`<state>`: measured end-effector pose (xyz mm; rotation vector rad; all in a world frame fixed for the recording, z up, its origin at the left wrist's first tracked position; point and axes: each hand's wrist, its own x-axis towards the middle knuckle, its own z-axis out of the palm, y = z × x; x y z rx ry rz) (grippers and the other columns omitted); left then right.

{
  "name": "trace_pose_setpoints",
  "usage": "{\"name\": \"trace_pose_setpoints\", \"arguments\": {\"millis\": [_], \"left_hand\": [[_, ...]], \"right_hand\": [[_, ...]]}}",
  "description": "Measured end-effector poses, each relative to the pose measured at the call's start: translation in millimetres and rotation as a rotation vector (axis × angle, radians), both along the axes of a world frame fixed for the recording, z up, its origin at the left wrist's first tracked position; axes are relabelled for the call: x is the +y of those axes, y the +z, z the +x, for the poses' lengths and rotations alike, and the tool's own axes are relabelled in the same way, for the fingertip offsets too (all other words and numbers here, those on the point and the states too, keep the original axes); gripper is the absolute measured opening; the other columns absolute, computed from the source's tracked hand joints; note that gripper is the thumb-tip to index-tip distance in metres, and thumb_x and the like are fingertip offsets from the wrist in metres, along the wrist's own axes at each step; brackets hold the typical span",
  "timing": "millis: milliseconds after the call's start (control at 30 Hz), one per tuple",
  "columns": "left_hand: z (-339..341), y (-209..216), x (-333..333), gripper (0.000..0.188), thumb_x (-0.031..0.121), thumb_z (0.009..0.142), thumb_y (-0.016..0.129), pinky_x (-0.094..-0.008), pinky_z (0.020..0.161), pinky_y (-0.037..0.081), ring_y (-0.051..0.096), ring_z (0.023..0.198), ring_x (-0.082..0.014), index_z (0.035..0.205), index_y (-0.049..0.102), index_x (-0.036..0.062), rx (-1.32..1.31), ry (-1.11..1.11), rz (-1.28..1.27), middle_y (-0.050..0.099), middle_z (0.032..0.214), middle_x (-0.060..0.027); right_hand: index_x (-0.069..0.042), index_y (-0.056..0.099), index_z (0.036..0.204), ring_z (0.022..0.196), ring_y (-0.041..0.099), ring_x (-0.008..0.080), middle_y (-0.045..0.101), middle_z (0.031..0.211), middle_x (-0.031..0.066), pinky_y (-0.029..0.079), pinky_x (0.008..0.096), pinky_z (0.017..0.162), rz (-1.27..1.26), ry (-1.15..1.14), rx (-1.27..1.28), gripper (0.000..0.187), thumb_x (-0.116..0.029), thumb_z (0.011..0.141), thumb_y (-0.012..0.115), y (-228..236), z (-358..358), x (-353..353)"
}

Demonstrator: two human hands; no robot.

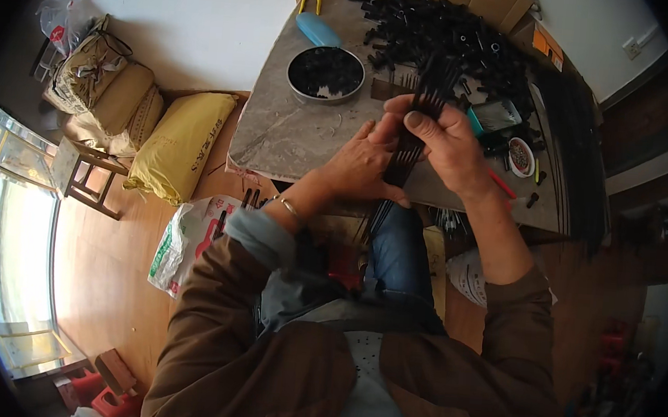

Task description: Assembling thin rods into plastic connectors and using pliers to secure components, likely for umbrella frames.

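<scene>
My left hand, with a bracelet at its wrist, is closed round the lower part of a bundle of thin black rods. My right hand grips the same bundle higher up, its thumb pressed across the rods. The bundle slants over the table's near edge, above my jeans. Beyond the hands lies a heap of short black tubular parts. A small brown block with upright pins stands just past my left fingers. To its left sits a round metal pan holding small black pieces.
On the grey table are yellow-handled pliers, a light-blue object, a teal bin and a bowl of small parts. Long black strips lie along the right edge. A yellow sack and wooden stool stand left.
</scene>
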<state>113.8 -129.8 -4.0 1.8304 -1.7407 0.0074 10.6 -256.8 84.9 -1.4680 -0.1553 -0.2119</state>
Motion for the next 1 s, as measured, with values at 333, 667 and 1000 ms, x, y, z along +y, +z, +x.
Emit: {"name": "trace_pose_setpoints", "arguments": {"millis": [333, 667, 1000], "left_hand": [[-7.6, -7.8, 8.7, 0.087, 0.071, 0.066, 0.061, -0.0511, 0.11, 0.022, 0.039, 0.127, -0.0311, 0.123, 0.056, 0.0059, -0.167, -0.018, 0.028, 0.053, 0.127, -0.0155], [1.2, -19.2, -1.4, 0.08, 0.064, 0.063, 0.07, -0.0431, 0.085, 0.047, 0.057, 0.103, -0.0348, 0.117, 0.058, 0.0066, -0.13, -0.118, 0.082, 0.06, 0.109, -0.0183], [1.4, -9.8, -1.4, 0.08, 0.048, 0.06, 0.079, -0.0443, 0.098, 0.038, 0.046, 0.117, -0.0364, 0.124, 0.053, 0.0077, -0.106, -0.13, 0.202, 0.054, 0.12, -0.0161]], "right_hand": [[0.003, 0.057, 0.116, 0.098, 0.063, 0.0187, 0.066, 0.104, 0.012, 0.051, 0.0308, 0.089, -0.001, 0.039, -0.031, 0.025, -0.012, 0.098, 0.047, -11.3, -19.5, 9.9], [0.003, 0.056, 0.117, 0.098, 0.064, 0.0216, 0.065, 0.107, 0.0152, 0.053, 0.0326, 0.088, 0.14, 0.068, -0.05, 0.027, -0.015, 0.098, 0.048, -18.5, -20.5, 5.9], [0.003, 0.059, 0.112, 0.096, 0.065, 0.0224, 0.066, 0.103, 0.0141, 0.054, 0.0327, 0.089, -0.019, 0.056, -0.149, 0.024, -0.012, 0.097, 0.048, -15.2, -18.4, 1.6]]}}
